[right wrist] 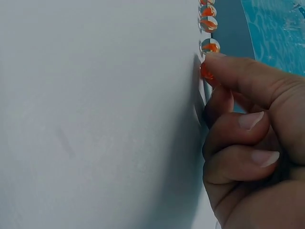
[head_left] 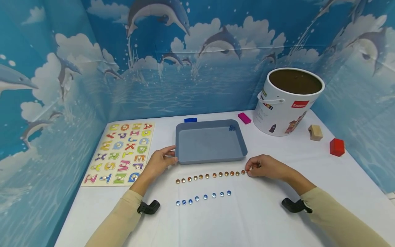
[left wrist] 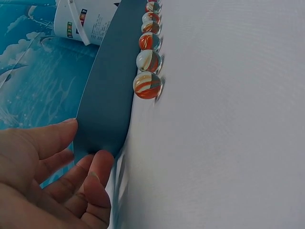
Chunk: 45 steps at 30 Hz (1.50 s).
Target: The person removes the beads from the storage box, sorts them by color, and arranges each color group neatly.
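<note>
In the right wrist view, my right hand [right wrist: 252, 129] pinches an orange-red glass marble [right wrist: 206, 71] between thumb and index finger, its other fingers folded in. That marble is at the right end of a row of clear marbles with orange swirls [head_left: 207, 176], just in front of a shallow grey tray [head_left: 213, 160]. At the tray's front left corner, my left hand [head_left: 160, 163] holds the edge between thumb and fingers. Nearer to me runs a shorter row of blue marbles [head_left: 205, 197]. A few blue marbles [head_left: 232, 128] lie in the tray's back right corner.
A wooden letter puzzle [head_left: 121, 154] lies left of the tray. Behind the tray are a blue block [head_left: 190, 120] and a magenta block [head_left: 244, 118]. A large white bucket [head_left: 284, 106], a wooden arch block [head_left: 315, 132] and a red block [head_left: 337, 147] stand at the right.
</note>
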### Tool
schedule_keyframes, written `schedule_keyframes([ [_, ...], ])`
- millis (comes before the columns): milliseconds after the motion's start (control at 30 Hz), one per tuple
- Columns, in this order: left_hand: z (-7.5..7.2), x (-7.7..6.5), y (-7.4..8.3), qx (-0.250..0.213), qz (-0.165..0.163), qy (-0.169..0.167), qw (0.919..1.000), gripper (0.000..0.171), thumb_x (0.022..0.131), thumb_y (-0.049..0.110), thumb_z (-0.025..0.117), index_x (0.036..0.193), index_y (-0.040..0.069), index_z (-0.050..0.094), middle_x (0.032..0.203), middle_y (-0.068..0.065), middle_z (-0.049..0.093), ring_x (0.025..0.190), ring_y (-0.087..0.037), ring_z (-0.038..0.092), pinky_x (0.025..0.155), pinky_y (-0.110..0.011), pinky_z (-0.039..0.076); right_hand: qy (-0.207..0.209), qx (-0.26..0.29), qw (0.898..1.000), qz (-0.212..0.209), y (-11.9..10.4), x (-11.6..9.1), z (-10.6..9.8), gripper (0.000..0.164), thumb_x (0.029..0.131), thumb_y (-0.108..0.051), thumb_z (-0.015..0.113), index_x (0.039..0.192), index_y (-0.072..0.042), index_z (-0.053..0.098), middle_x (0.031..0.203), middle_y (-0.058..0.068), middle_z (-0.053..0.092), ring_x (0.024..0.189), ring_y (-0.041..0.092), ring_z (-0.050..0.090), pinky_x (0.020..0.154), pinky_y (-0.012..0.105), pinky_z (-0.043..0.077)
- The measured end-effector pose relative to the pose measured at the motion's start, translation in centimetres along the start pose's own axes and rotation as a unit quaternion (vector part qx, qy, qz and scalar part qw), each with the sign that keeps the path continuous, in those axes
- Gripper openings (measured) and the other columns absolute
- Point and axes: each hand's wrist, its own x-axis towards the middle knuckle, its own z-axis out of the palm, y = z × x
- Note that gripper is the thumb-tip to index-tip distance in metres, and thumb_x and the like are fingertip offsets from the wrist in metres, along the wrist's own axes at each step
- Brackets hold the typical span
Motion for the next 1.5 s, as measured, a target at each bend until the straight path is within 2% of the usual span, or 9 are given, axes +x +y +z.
schedule_keyframes([
  [733,-0.2,0.0,0.2,-0.001,0.000,-0.007,1.0000,0.058,0.094,0.019,0.073,0.148,0.017,0.055,0.128,-0.010,0.068,0.098,-0.020,0.065,0.072,-0.034,0.056,-0.008,0.017,0.999,0.030,-0.1,-0.1,-0.6,0.025,0.093,-0.023,0.076,0.114,-0.012,0.071,0.080,0.004,0.053,0.084,0.023,0.052,0.070,0.031,0.042],
  [933,-0.1,0.1,0.2,-0.001,0.000,-0.008,1.0000,0.057,0.094,0.019,0.073,0.148,0.017,0.055,0.128,-0.010,0.068,0.097,-0.020,0.066,0.072,-0.034,0.055,-0.008,0.016,0.999,0.046,-0.2,0.0,-1.4,0.022,0.097,-0.021,0.071,0.117,-0.013,0.069,0.085,0.006,0.058,0.076,0.024,0.054,0.063,0.028,0.047],
  [1067,-0.1,0.2,0.1,-0.001,0.001,-0.008,1.0000,0.057,0.094,0.019,0.073,0.148,0.018,0.055,0.128,-0.010,0.068,0.095,-0.020,0.065,0.071,-0.034,0.055,0.001,0.022,0.999,0.047,-0.6,-0.1,-2.1,0.023,0.099,-0.018,0.065,0.121,-0.010,0.067,0.091,0.006,0.062,0.079,0.024,0.055,0.066,0.030,0.048],
  [1167,-0.1,0.2,0.1,-0.002,0.001,-0.007,1.0000,0.057,0.094,0.020,0.073,0.148,0.017,0.055,0.127,-0.010,0.068,0.095,-0.020,0.065,0.071,-0.033,0.055,0.026,0.028,0.998,0.050,-1.5,0.0,-3.2,0.028,0.100,-0.020,0.065,0.125,-0.008,0.066,0.093,0.010,0.061,0.079,0.026,0.056,0.066,0.031,0.049],
  [1267,0.0,0.2,0.0,-0.004,0.000,-0.004,1.0000,0.057,0.093,0.020,0.074,0.148,0.017,0.056,0.126,-0.010,0.069,0.095,-0.020,0.066,0.070,-0.033,0.055,0.074,0.048,0.994,0.065,-3.0,0.9,-4.6,0.035,0.101,-0.023,0.065,0.131,-0.006,0.063,0.100,0.018,0.061,0.082,0.029,0.057,0.067,0.033,0.051],
  [1433,0.1,0.1,0.1,-0.004,-0.003,0.000,1.0000,0.057,0.094,0.020,0.073,0.148,0.017,0.055,0.126,-0.010,0.068,0.096,-0.020,0.068,0.071,-0.033,0.055,0.156,0.125,0.974,0.107,-6.1,4.7,-6.0,0.045,0.102,-0.025,0.062,0.140,-0.003,0.054,0.123,0.024,0.061,0.091,0.029,0.062,0.078,0.032,0.056],
  [1500,0.2,0.1,0.1,-0.005,-0.004,-0.001,1.0000,0.057,0.094,0.021,0.073,0.148,0.017,0.055,0.127,-0.010,0.068,0.096,-0.020,0.067,0.071,-0.033,0.055,0.171,0.155,0.966,0.118,-6.9,6.4,-6.2,0.045,0.102,-0.022,0.061,0.142,-0.001,0.052,0.124,0.025,0.059,0.087,0.026,0.063,0.075,0.028,0.057],
])
